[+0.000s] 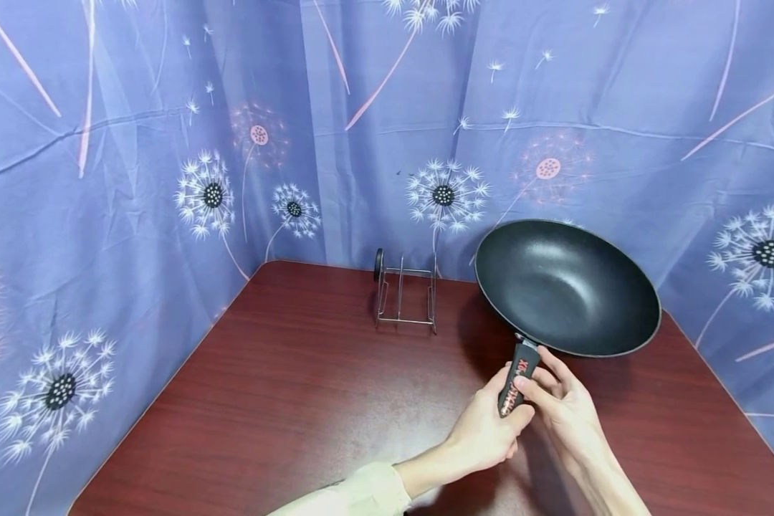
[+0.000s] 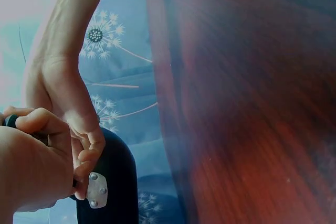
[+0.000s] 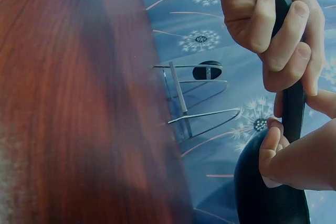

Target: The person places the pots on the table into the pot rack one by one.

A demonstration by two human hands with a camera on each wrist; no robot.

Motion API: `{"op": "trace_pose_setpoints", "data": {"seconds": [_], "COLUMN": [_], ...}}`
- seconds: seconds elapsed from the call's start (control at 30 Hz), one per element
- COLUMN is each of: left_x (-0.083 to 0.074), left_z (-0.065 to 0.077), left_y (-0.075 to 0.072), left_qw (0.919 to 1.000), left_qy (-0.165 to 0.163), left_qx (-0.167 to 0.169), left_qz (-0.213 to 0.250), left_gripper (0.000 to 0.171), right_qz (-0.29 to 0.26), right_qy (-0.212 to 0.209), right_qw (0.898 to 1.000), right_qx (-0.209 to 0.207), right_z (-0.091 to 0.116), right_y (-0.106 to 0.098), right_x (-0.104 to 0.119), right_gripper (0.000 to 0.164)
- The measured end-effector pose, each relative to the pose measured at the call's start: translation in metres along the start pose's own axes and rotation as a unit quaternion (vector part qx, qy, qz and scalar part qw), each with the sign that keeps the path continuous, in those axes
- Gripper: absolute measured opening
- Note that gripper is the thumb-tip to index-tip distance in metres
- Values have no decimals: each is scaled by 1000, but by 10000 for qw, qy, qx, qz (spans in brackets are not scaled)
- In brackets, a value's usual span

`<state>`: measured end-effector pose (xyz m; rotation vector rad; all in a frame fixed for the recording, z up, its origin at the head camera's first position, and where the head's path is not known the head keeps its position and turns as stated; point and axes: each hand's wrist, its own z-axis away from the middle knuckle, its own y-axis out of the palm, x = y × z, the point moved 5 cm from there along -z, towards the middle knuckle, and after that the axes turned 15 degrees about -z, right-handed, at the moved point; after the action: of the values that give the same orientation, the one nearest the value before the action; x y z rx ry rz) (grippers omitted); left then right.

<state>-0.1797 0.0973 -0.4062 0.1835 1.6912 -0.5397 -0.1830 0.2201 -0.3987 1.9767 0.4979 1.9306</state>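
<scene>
A deep black frying pan [image 1: 564, 287] is held up above the table at the right of the head view, its dark inside facing up and toward me. My left hand [image 1: 484, 430] grips the lower part of its black handle [image 1: 521, 373], which carries red lettering. Higher up, near the pan, my right hand [image 1: 570, 412] pinches the same handle with thumb and fingers. In the right wrist view, curled fingers of the left hand [image 3: 281, 40] wrap the handle. A riveted metal plate [image 2: 97, 190] shows on the pan's outer wall in the left wrist view.
A metal wire rack [image 1: 405, 294] stands near the table's back edge, left of the pan. At its left side is a black round part [image 1: 378, 265]. Blue curtains [image 1: 374, 143] with dandelion prints enclose the reddish-brown table [image 1: 284, 387] at the back and sides.
</scene>
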Motion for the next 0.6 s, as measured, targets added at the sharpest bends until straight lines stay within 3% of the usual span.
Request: {"op": "trace_pose_setpoints", "data": {"seconds": [0.23, 0.6], "left_x": [-4, -12], "left_z": [4, 9], "left_y": [-10, -21], "left_qw": [9982, 9970], "left_qy": [182, 387], "left_qx": [-231, -215], "left_qz": [-528, -632], "left_gripper": [59, 56], "right_qz": [267, 510], "right_qy": [-39, -215], "right_qw": [9996, 9982], "right_qx": [114, 220], "right_z": [-1, -5], "right_y": [12, 28], "right_x": [6, 12], "right_gripper": [84, 86]}}
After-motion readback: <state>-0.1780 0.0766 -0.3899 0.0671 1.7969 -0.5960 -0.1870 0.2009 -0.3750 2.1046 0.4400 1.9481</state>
